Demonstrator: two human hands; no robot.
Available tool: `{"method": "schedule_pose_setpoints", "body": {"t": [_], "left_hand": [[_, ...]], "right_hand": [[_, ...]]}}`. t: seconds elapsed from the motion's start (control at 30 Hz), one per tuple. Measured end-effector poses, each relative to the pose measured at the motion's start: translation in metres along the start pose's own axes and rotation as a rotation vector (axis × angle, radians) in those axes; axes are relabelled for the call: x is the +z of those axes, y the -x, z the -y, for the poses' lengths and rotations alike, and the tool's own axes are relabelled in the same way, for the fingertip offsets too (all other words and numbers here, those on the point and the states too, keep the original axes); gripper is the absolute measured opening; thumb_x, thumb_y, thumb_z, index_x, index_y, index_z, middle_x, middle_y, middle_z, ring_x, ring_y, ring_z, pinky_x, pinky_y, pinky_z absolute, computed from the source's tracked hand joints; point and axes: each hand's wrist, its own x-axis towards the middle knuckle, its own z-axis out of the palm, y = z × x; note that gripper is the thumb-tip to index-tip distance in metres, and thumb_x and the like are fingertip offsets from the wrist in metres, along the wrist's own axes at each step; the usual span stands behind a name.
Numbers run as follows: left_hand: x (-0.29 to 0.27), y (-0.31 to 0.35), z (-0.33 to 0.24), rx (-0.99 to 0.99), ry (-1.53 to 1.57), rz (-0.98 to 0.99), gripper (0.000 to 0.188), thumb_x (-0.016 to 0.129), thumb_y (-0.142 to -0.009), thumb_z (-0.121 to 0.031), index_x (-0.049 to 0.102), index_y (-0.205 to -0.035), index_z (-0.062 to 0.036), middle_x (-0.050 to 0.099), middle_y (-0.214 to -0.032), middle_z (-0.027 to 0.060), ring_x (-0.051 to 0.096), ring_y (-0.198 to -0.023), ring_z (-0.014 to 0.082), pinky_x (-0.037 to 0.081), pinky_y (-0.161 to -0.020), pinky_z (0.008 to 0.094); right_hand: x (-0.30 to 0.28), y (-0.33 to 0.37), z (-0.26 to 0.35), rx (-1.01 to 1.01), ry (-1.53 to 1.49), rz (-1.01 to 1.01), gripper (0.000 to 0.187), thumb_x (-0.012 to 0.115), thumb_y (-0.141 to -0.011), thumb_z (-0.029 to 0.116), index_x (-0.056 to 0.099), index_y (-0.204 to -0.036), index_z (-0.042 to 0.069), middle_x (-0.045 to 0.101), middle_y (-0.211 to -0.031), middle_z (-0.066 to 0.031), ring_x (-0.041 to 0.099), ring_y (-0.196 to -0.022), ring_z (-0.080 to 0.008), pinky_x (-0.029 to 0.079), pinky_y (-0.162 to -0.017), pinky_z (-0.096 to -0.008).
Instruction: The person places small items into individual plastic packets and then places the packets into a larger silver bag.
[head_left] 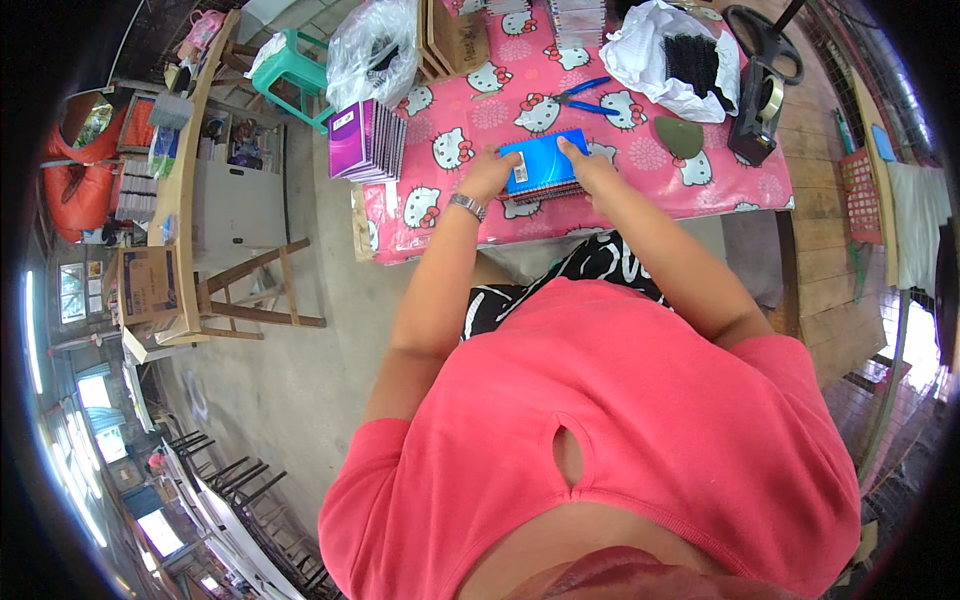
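A small stack of spiral notebooks point(546, 160) with a bright blue top cover and a white label lies near the front edge of the table, its wire coil facing me. My left hand point(487, 175) grips the stack's left end, thumb on the cover. At the right end my right hand point(592, 172) holds it too, thumb pressed on top; the fingers under the edges are hidden. Beyond the stack lie blue-handled pliers point(584, 97), jaws to the left. A purple stack of spiral notebooks point(366, 142) stands at the table's left edge.
The pink cat-print tablecloth point(425, 245) covers the table. At its right are a dark green flat piece point(679, 136), a tape dispenser point(757, 128) and white wrapping point(640, 55) around black coils point(692, 70). A clear plastic bag point(372, 50) and green stool point(292, 78) stand at left.
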Motion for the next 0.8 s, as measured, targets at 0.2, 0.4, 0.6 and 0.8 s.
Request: {"method": "schedule_pose_setpoints", "body": {"t": [0.2,0.4,0.6,0.8], "left_hand": [[0.009,0.001,0.007,0.027,0.042,-0.026,0.071,0.061,-0.078,-0.024,0.032,-0.136,0.0042,0.056,-0.115,0.0205,0.062,-0.091,0.0269,0.054,-0.064,0.0379],[0.008,-0.018,0.029,0.032,-0.009,-0.137,0.065,0.060,-0.077,-0.028,0.042,-0.130,0.0050,0.061,-0.104,0.0200,0.063,-0.085,0.0247,0.051,-0.061,0.0346],[0.017,-0.001,0.017,0.095,-0.009,-0.146,0.051,0.057,-0.079,-0.028,0.053,-0.118,0.0046,0.064,-0.098,0.0194,0.063,-0.083,0.0280,0.049,-0.069,0.0366],[0.018,-0.004,0.018,0.141,-0.243,-0.240,0.043,0.053,-0.083,-0.025,0.056,-0.111,0.0066,0.060,-0.108,0.0276,0.059,-0.098,0.0397,0.044,-0.083,0.0450]], "right_hand": [[-0.037,0.020,0.009,-0.119,-0.008,0.122,0.087,0.050,-0.083,0.063,0.037,-0.137,-0.004,0.040,-0.141,-0.0208,0.040,-0.127,-0.0319,0.031,-0.104,-0.0424],[-0.030,0.028,-0.002,-0.116,-0.060,0.180,0.078,0.046,-0.087,0.059,0.039,-0.137,0.000,0.039,-0.142,-0.0189,0.037,-0.130,-0.0294,0.027,-0.105,-0.0407],[-0.030,0.001,-0.027,-0.199,-0.079,0.163,0.065,0.043,-0.091,0.053,0.048,-0.133,0.005,0.040,-0.141,-0.0200,0.043,-0.125,-0.0327,0.030,-0.104,-0.0390],[-0.019,-0.009,-0.047,-0.476,0.309,-0.042,0.060,0.040,-0.093,0.049,0.048,-0.132,0.004,0.048,-0.124,-0.0258,0.046,-0.116,-0.0407,0.033,-0.102,-0.0448]]}}
